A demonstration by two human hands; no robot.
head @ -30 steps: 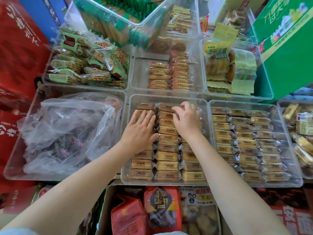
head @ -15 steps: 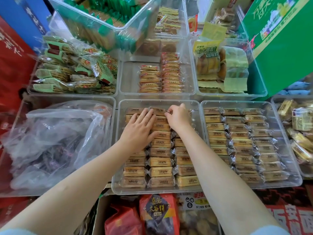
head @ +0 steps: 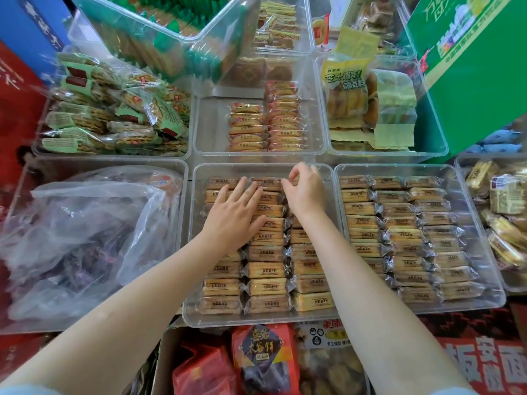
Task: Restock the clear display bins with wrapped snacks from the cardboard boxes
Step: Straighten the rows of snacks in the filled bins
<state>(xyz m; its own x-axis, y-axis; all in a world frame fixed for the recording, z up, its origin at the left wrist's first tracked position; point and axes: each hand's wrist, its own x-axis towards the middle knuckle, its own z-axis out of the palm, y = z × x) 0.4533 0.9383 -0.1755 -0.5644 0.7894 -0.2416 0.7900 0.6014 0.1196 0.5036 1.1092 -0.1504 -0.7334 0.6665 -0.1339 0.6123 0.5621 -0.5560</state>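
A clear display bin (head: 256, 319) in front of me holds three rows of wrapped tan snack bars (head: 266, 286). My left hand (head: 236, 215) lies flat with straight fingers on the left and middle rows near the bin's far end. My right hand (head: 303, 192) has its fingers curled at the far end of the right row, beside the top bar of the middle row (head: 268, 183); whether it pinches a wrapper I cannot tell. A cardboard box (head: 165, 360) with red packets sits below the bin's near edge.
Another full bin of the same bars (head: 479, 300) stands to the right. A bin with a crumpled plastic bag (head: 85, 223) is at the left. Behind are bins of green-wrapped wafers (head: 114, 121), small cakes (head: 265, 126) and yellow-green bread packs (head: 370, 104). A green carton (head: 479, 67) leans at right.
Both hands have slid a little toward the far end of the bin. The right hand's fingers have lifted and curled at the top of the right row.
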